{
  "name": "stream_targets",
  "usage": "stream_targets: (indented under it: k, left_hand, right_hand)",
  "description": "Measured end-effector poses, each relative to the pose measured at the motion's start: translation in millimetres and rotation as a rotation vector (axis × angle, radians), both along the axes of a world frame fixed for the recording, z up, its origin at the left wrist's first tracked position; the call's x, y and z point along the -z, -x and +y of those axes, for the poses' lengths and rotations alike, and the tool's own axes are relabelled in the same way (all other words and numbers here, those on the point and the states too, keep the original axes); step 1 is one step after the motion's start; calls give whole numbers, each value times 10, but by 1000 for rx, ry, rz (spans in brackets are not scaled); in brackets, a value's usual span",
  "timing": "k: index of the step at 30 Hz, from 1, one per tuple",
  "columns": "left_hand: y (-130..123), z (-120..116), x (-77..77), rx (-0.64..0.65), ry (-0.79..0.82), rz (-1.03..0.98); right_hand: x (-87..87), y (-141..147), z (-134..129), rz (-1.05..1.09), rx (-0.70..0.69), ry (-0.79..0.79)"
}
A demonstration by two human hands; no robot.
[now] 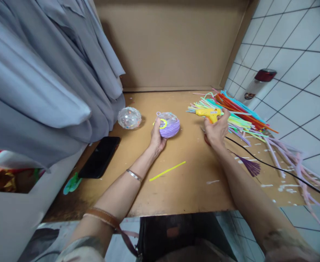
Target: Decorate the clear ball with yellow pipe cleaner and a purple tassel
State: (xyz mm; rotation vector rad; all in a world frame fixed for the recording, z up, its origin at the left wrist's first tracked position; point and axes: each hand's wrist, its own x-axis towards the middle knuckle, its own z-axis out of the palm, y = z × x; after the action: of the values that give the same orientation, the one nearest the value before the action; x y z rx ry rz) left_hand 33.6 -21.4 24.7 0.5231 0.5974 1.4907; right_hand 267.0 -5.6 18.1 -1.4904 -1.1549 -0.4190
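Observation:
My left hand (158,138) is closed around a clear ball (171,124) whose lower part is wrapped in purple pipe cleaner. A yellow ring shows on the ball's left side, by my thumb. In my right hand (217,129) is a yellow glue gun (209,113), its nozzle pointing left toward the ball but apart from it. Something metallic, perhaps scissors, lies partly hidden beneath that hand. A second clear ball (129,118) with coloured specks rests to the left. On the table in front of me lies a short yellow pipe cleaner (167,171).
Bundles of coloured pipe cleaners (242,122) fill the back right. The gun's black cord (271,166) trails right, past a purple tassel (249,165). A black phone (100,157) and a green clip-like object (72,183) lie left, beside a grey curtain (67,72).

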Motion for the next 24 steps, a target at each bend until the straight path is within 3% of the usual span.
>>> stream_targets:
  k: [4,8,11,14,16,21,24]
  left_hand:
    - [-21,-12,13,-29,-35,10]
    - [-60,-34,3,-54,-61,23]
    - [-86,-48,-28,-58,-59,16]
    - [-107,-57,-54,-63,-61,9]
    - [-115,-59,-51,-80,-73,19]
    - [-123,-49,37,-79,-113,126]
    - [-134,-51,87,-78,-137,229]
  right_hand:
    - [153,-157,45,-47,97,67]
    - [258,-271,80,-44,97,86]
    - [199,-259,39,-72,90,154]
    - [12,-107,-68,-103,38,204]
    - [-121,68,-155,-83,-119,178]
    - [-259,512,-333,189,-742,260]
    - [-269,615,-379,380,-923,360]
